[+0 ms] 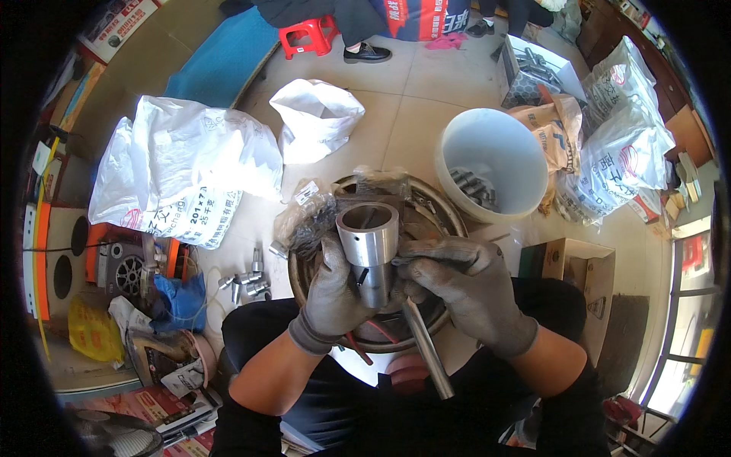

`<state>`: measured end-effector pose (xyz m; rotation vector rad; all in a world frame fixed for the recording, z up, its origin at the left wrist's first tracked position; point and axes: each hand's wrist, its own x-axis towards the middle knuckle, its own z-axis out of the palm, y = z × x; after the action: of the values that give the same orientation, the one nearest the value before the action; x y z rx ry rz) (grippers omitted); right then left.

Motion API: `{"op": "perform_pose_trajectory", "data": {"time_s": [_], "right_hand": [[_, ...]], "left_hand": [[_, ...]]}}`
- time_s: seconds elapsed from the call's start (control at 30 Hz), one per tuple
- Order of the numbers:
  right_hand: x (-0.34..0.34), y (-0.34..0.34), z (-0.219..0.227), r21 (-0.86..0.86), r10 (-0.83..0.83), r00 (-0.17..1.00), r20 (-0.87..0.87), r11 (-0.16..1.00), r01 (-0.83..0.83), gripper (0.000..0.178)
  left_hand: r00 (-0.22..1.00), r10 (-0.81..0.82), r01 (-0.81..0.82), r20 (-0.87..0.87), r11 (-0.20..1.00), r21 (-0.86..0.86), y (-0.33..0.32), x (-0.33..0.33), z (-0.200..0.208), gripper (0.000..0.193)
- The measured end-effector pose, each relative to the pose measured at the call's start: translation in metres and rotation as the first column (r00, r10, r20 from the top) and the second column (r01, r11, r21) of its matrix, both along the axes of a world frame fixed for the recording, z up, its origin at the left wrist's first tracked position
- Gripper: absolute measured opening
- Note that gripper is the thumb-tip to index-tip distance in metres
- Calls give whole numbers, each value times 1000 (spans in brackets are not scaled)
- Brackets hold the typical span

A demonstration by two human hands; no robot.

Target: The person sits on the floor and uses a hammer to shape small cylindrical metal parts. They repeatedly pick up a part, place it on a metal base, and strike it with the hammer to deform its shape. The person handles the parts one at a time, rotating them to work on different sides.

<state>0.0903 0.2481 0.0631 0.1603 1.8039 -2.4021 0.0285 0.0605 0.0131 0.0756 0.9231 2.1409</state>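
The left hand curls its fingers round a shiny steel tube, over the round pan. The right hand pinches something beside it, I can't tell what. Perhaps it's fitting; next needs a steady hold.

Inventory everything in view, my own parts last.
Metal fitting: 1, silver, centre
Rod: 1, silver, below centre
Round base: 1, brown, under fitting
Clear plastic: some, transparent, left of fitting
Tub: 1, whitish, right of centre
Metal parts: several, silver, inside tub
Loose cylinders: several, silver, left floor
Sacks: at least 4, white, left, centre, right
Small sack: 1, brown, beside tub
Parts box: 1, grey, upper right
Cardboard box: 1, brown, right
Stool: 1, red, top
Shoes: at least 2, dark, top
Blue bag: 1, blue, left
Yellow bag: 1, yellow, left
Clutter: uncountable, mixed, left edge
Left grip: 1, grey glove, around fitting
Right grip: 1, grey glove, right of fitting
Forearms: 2, partly black-sleeved, below
Thighs: 2, black, below
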Motion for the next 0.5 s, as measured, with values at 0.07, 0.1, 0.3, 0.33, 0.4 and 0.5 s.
{"op": "perform_pose_trajectory", "data": {"time_s": [0.07, 0.1, 0.3, 0.33, 0.4, 0.5], "right_hand": [[0, -2, -3, -99, -42, 999, 27, 994, 44, 22], [1, -3, -5, -138, -33, 998, 45, 990, 39, 21], [7, 0, -10, 463, 57, 943, -328, 880, 108, 20], [8, -1, -10, 473, 80, 890, -450, 866, 162, 20], [8, -1, -9, 493, 108, 860, -498, 851, 179, 18], [7, 1, -6, 531, 192, 760, -621, 816, 229, 18]], "left_hand": [[1000, -29, 29, 0, 999, -19, -3, 2, -1, 107], [997, -18, 13, -69, 997, -78, -5, 3, -1, 110], [891, -21, -26, -453, 995, -97, -21, 4, 7, 98], [866, -36, -16, -498, 995, -99, -24, 5, 10, 97], [837, -47, -21, -546, 993, -117, -30, 6, 14, 96], [840, -91, 80, -535, 996, -43, -35, 4, 17, 84]]}}
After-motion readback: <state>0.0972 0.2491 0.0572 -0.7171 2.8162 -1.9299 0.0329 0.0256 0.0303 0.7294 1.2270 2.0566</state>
